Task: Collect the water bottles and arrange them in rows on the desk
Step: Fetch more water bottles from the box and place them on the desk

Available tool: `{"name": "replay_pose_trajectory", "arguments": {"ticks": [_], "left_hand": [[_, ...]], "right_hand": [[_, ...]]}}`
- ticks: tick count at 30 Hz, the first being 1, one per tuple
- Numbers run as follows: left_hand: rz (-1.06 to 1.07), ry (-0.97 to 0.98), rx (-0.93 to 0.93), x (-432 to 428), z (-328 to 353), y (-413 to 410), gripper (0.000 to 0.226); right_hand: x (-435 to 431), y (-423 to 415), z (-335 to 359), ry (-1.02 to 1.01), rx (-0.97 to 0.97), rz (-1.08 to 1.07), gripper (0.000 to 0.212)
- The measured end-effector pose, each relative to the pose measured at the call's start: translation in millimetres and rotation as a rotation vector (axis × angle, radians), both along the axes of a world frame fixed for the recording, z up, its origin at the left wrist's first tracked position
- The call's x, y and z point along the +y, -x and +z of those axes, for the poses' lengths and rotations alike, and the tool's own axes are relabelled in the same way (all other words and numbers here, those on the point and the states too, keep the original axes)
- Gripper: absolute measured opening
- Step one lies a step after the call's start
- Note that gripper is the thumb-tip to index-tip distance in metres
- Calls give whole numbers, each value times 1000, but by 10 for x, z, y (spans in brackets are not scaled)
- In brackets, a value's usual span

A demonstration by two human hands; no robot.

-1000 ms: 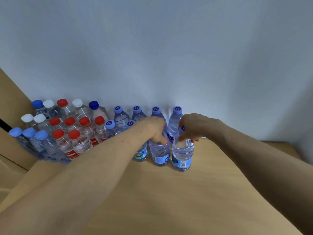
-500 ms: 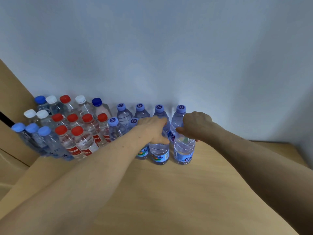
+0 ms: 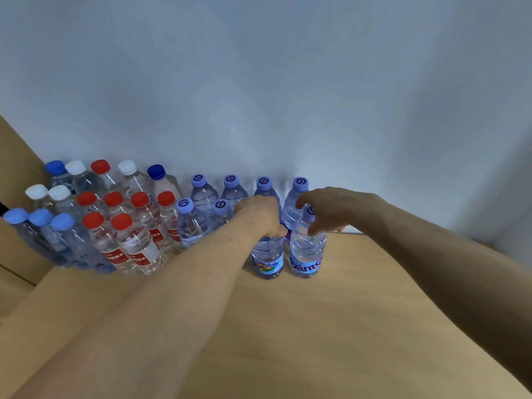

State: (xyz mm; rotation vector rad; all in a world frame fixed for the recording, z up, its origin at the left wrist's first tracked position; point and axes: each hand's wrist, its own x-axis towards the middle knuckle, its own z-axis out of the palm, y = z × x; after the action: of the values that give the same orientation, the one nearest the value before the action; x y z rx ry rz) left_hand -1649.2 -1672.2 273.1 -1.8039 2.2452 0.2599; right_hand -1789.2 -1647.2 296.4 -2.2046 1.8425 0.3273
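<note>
Near the back of the tabletop (image 3: pixel 345 326), our right hand (image 3: pixel 336 208) has loosened its fingers off the end bottle (image 3: pixel 306 251), now placed in its row; our left hand (image 3: pixel 259 214) still grips the neighbouring bottle (image 3: pixel 267 257).

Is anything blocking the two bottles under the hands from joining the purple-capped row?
Nothing visible does. The left hand covers the top of the left bottle, and the right hand is at the neck of the right bottle. Both stand on the desk next to the purple-capped bottles.
</note>
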Motion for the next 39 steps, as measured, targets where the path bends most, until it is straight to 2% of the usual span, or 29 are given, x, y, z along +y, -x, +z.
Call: {"name": "replay_pose_trajectory", "arguments": {"ticks": [3,5,9,12,15,19,22,24,27,32,34,39], "left_hand": [[18,7,-13,13,-2,16,38],[31,7,-14,6,-10,15,38],[68,-25,-12,1,-21,22,38],[61,-117,-12,-6,80,13,45],[-48,-229,-55,-23,220,-21,57],[-155,-156,-121,-64,241,-37,49],[-165,-92,-156,-129,200,-27,21],[-147,-66,-180,-157,170,-20,33],[-119,-50,-201,-163,162,24,36],[-111,-133,-202,-149,159,35,36],[-146,-107,-216,-138,98,-3,34],[-174,-77,-219,-129,133,-70,39]], "right_hand": [[3,21,-13,126,50,15,18],[20,21,-38,192,57,-63,34],[7,43,-54,-15,20,-8,30],[-23,80,-98,17,33,34,22],[-39,67,-132,52,-7,4,23],[-93,32,-181,48,-90,-21,22],[-143,0,-216,73,-127,-48,21],[-175,-31,-235,68,-142,-57,19],[-181,-48,-218,33,-159,-53,14],[-59,-57,-190,-36,-166,-94,29],[-30,-79,-232,-6,-162,-86,37],[-37,-129,-270,63,-219,-67,37]]}}
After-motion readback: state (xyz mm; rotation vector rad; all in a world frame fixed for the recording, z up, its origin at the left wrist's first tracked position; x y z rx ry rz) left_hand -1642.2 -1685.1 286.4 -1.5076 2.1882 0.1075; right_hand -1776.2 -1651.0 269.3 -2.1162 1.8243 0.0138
